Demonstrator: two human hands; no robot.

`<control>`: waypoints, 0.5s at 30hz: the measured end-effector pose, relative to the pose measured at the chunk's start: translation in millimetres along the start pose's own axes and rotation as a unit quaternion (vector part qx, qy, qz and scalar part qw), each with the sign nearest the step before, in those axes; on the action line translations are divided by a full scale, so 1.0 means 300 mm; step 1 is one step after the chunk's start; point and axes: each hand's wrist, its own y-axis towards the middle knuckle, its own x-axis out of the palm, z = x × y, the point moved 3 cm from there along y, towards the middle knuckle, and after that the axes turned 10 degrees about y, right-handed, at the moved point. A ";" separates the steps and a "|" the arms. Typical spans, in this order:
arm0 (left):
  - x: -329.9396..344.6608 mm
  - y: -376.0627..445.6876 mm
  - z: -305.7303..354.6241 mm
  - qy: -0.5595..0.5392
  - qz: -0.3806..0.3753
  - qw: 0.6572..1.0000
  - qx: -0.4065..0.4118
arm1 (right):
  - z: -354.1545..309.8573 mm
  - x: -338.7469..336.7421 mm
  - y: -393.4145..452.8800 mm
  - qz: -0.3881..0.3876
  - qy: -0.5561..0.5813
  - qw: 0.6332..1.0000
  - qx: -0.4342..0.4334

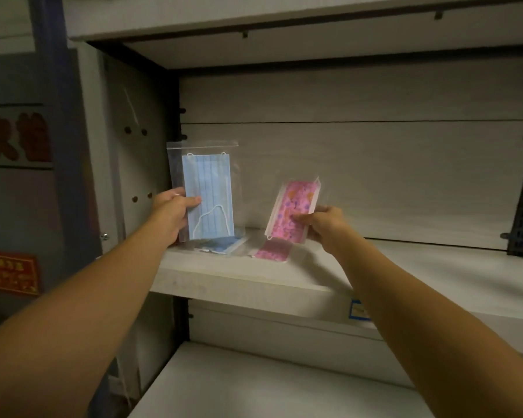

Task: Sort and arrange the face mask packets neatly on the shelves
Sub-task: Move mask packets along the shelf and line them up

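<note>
Left hand (173,211): fingers behind and thumb across the front, pinching the lower left edge of a clear packet holding a blue mask (208,196). The packet stands upright, zip seal at the top, raised above the left end of the middle shelf (284,282). A white ear loop curls across the lower half of the mask.

Right hand (322,223): thumb and fingertips pinching the lower right side of a clear packet holding a pink mask (293,212) with a printed pattern. This packet tilts, its top leaning to the right, and hangs just above the shelf surface. The two held packets are apart, with a bare strip of back panel (375,176) between them.

On the shelf below the hands: a flat blue packet (221,245) lying directly under the held blue one, and a flat pink packet (272,250) just beside it to the right, under the held pink one. Whether each is a single packet or a small stack cannot be told; the held packets cover their rear parts.

Surroundings: the rest of the middle shelf runs off to the right. An upper shelf (254,19) overhangs the bay and a lower shelf (254,387) lies beneath. A small blue-edged label (360,310) sits on the front edge of the middle shelf, partly hidden by the right forearm. The left side panel (133,164) carries peg holes. Farther left, a red sign (11,271) with yellow characters, blurred.
</note>
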 end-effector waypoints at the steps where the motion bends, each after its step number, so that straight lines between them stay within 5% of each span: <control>1: -0.012 0.013 -0.006 -0.005 0.000 1.000 -0.001 | 0.003 0.019 0.001 -0.008 -0.014 1.000 0.016; 10: -0.072 0.089 -0.038 -0.020 0.007 1.000 -0.012 | 0.086 0.128 -0.009 0.014 -0.293 0.951 0.102; 15: -0.078 0.095 -0.052 -0.007 0.006 1.000 -0.018 | 0.073 0.149 -0.013 0.019 -0.377 0.923 0.075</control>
